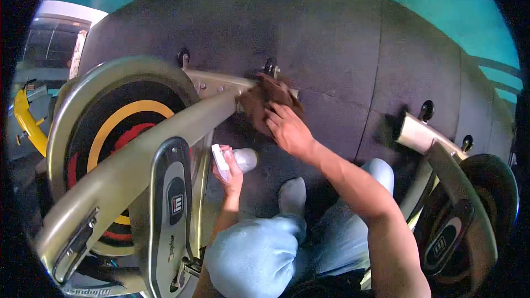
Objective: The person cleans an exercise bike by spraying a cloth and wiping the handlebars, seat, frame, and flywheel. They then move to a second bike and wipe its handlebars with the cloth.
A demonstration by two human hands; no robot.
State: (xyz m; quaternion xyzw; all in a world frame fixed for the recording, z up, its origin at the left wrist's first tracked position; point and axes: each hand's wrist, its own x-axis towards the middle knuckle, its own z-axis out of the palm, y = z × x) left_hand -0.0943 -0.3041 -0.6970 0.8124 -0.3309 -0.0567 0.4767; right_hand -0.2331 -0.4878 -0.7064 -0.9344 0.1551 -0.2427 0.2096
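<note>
A brown cloth [262,107] lies over the front foot of the spin bike [218,80], at the upper middle. My right hand [288,128] presses on the cloth, its fingers bent over the fabric. Lower and to the left, my left hand [229,170] is wrapped round a clear spray bottle with a white head [244,160], which is tilted sideways beside the bike frame. The bike's wide metal frame [132,163] runs down to the lower left.
Another spin bike [469,221] stands at the right, its front foot [417,134] on small black wheels. Dark mats [331,33] cover the floor, with a teal floor [441,0] beyond. Yellow equipment [27,124] is at the far left. My knees are below.
</note>
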